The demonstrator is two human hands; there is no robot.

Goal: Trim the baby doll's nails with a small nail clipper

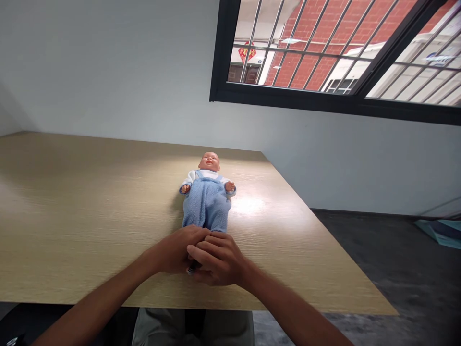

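A baby doll (206, 197) lies on its back on the light wood-grain table (72, 202), head pointing away from me. It wears blue fleece overalls over a white long-sleeved top, and its arms lie out to the sides. My left hand (177, 249) and my right hand (216, 258) meet at the lower end of its legs, fingers curled around them. The right hand partly overlaps the left. The doll's feet are mostly hidden, with only a small dark bit (192, 268) showing between my hands.
The table's far and right edges run beyond the doll, with a grey wall behind and dark floor to the right. A barred window (324, 48) sits high on the wall. A teal sheet (439, 233) lies on the floor. My trousered legs (192, 329) show below the near edge.
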